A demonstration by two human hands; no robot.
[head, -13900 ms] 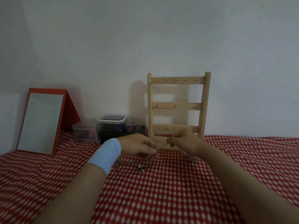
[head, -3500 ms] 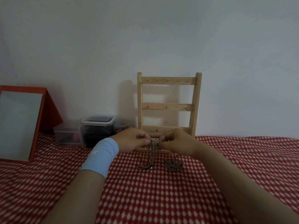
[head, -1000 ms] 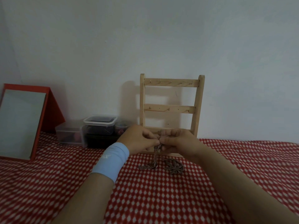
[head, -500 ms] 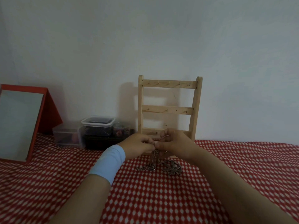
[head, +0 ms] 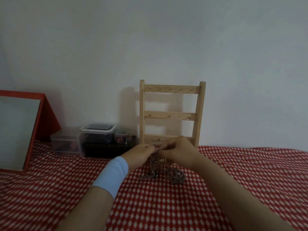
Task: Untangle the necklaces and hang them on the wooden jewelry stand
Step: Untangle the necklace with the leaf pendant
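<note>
**A:** Where are the necklaces, and which way do they run?

**B:** The necklaces [head: 154, 161] are one dark metal tangle over the middle of the red checked cloth [head: 166, 205], just in front of the wooden jewelry stand [head: 171, 116]. Their long axis is almost vertical. The chains hang from the hands down to the cloth, and the lower ends lie on it. One bunch lies on the left, and a flat, leaf-shaped pendant [head: 175, 176] lies on the right.

**A:** And the hands?

**B:** The left hand [head: 141, 154], with a light blue wristband [head: 110, 175], and the right hand [head: 178, 152] meet above the cloth. The fingers of both hands are curled and pinch the top of the tangle.

**A:** And the stand?

**B:** It stands upright at the far edge of the cloth, against the wall. It has three cross rails with small hooks.

**A:** Are there containers?

**B:** Yes, at the far edge, left of the stand. There is a square clear tub [head: 98, 130] with a lid, dark inside. A small round jar [head: 122, 138] holds little coloured pieces. There is also a low clear box [head: 64, 145] and a black box [head: 106, 150]. What exactly they hold I cannot tell. Farther left leans a red-framed mirror [head: 16, 130].
</note>
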